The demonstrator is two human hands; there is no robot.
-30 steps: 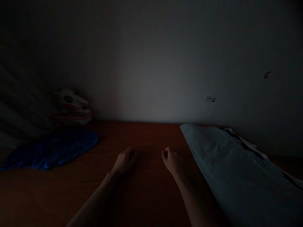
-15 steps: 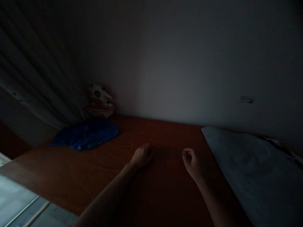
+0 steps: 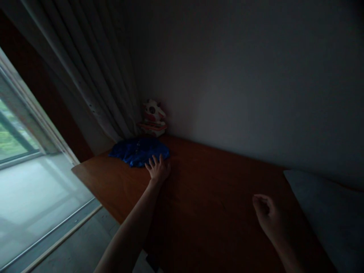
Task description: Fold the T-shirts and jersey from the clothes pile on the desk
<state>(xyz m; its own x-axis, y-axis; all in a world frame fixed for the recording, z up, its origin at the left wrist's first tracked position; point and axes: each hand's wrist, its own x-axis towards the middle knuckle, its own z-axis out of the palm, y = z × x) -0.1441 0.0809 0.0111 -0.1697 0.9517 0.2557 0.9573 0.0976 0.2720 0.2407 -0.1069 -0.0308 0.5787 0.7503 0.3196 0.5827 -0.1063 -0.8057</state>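
Observation:
My left hand [image 3: 158,170] reaches out with its fingers spread, its fingertips at the near right edge of a crumpled, shiny blue bag or cloth [image 3: 139,151]. Whether the fingertips touch it or hover just over it, I cannot tell. The blue thing lies flat at the far left of the brown wooden tabletop [image 3: 210,182]. To the right, my right hand [image 3: 267,212] is curled, thumb and fingers closed into a loose ring. The dim light does not show anything inside it.
Behind the blue thing stands a white and red cow-shaped figure [image 3: 153,113] against the wall. A grey curtain [image 3: 99,76] hangs at the left. Grey cloth [image 3: 330,212] covers the table's right side. Beyond the left table edge are a pale floor and a window.
My left hand has gone left and forward to the blue thing, and its fingers have spread. The view has turned left. My right hand stays curled.

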